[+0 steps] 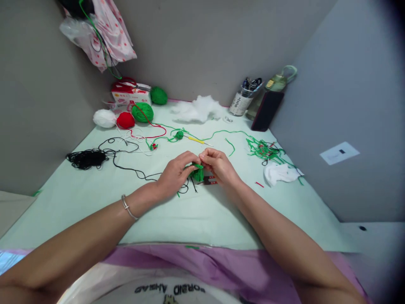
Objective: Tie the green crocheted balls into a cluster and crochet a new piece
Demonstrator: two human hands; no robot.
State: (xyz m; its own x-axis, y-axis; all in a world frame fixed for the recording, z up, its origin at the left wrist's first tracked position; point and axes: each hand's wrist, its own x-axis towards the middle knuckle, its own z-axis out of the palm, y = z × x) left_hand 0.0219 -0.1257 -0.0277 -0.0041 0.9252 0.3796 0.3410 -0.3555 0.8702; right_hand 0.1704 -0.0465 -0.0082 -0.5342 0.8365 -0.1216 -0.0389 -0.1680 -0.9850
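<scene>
My left hand and my right hand meet at the middle of the pale green table. Both pinch a small green knitted piece held between them, fingers curled closed on it. A silver bracelet circles my left wrist. Small snips lie on the table just below my right hand. Black thread trails from under my left hand to a black tangle at the left.
At the back left lie green yarn balls, a red ball, a white ball and a box. White stuffing, a pen jar, a dark phone, green scraps and a yellow-handled hook lie beyond.
</scene>
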